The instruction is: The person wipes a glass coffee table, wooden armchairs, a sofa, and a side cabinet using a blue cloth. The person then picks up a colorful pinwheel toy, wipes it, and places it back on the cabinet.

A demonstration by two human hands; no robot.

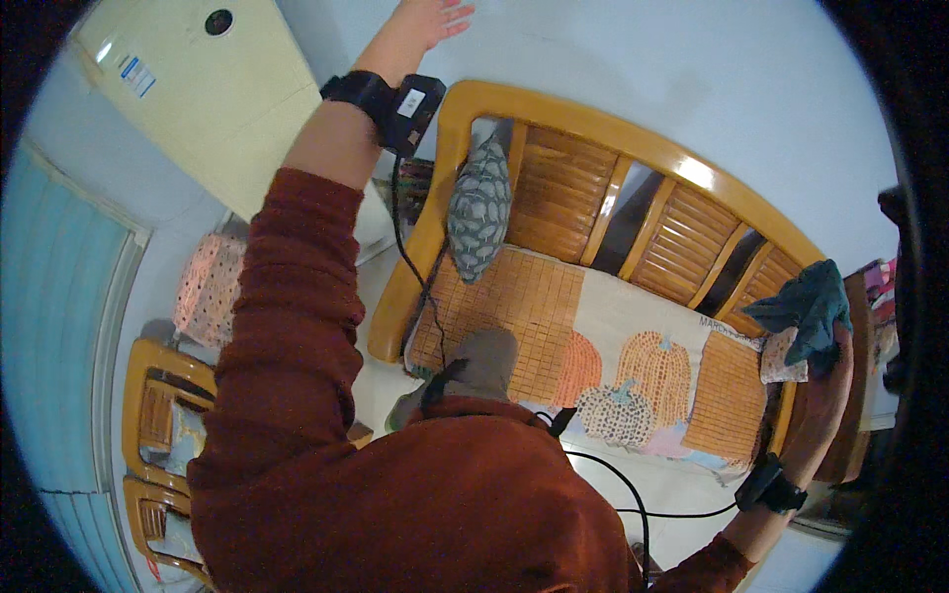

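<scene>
My left hand (439,21) is raised at the top of the view, in front of the pale wall (615,52), its fingers apart and holding nothing. The frame's top edge cuts part of it off, and whether it touches the wall I cannot tell. At the far right my right hand (841,345) grips a dark teal cloth (804,304), which hides most of the fingers. The cloth is at the right end of a wooden bench (567,104). A grey patterned cushion (480,211) leans at the bench's left end.
On the bench seat lie a woven mat (534,296) and a pumpkin-print cloth (656,370). A cream appliance (200,96) stands at upper left. Wooden chairs (167,356) and a dotted cover (211,289) are at left. Black cables (630,482) run from my wrist devices.
</scene>
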